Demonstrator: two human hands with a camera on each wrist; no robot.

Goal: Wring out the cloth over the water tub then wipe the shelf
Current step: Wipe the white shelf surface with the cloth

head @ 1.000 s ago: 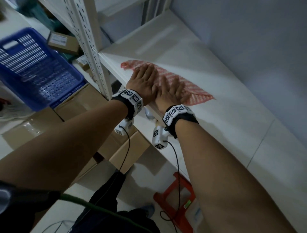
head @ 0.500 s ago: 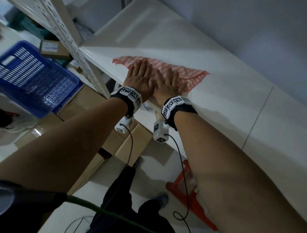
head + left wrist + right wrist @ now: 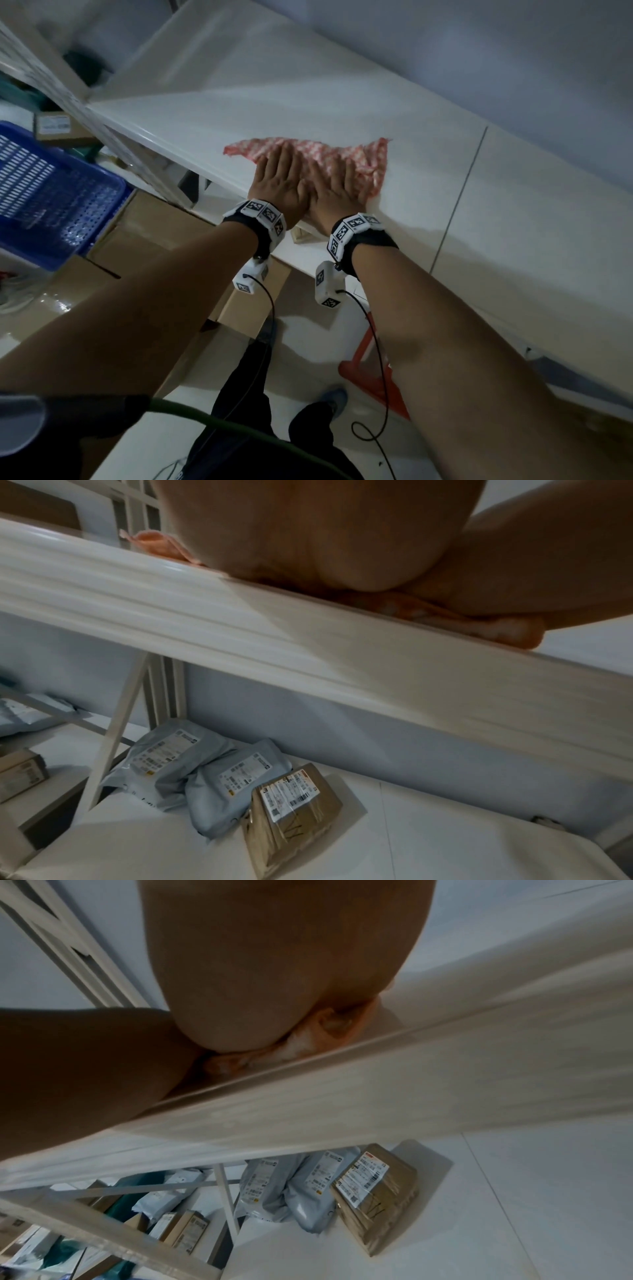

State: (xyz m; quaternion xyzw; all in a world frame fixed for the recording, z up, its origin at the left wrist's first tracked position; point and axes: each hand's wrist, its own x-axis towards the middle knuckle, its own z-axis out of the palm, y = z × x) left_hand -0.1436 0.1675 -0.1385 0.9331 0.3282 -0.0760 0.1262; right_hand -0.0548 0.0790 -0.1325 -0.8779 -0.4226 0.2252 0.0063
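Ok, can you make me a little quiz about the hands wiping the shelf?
1. True or false: both hands lie flat on the red patterned cloth.
2. Which is nearer the blue basket: A) left hand B) right hand?
3. Fill in: on the lower shelf, beside the grey mailer bags lies a brown cardboard ____.

Key: 1 true; 2 A; 3 parcel.

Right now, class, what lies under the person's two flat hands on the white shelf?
A red-and-white patterned cloth lies spread on the white shelf. The left hand and right hand press it down. The cloth parts beneath the palms are covered.
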